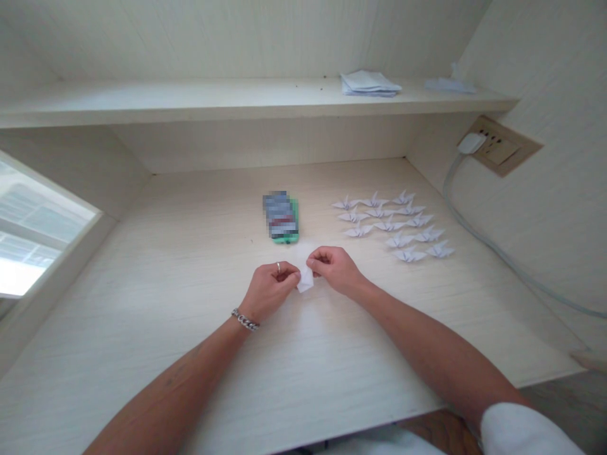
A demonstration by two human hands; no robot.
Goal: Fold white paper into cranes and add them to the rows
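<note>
A small piece of folded white paper is held between my hands just above the desk. My left hand, with a ring and a chain bracelet, pinches its left edge between thumb and fingers. On the other side, my right hand is closed in a pinch at the paper's upper right edge. Several white folded paper cranes stand in rows on the desk to the right, beyond my right hand.
Behind my hands lies a phone with a green edge, its screen blurred. A stack of white paper rests on the shelf. At right, a white plug sits in the wall socket, its cable running along the desk's right side.
</note>
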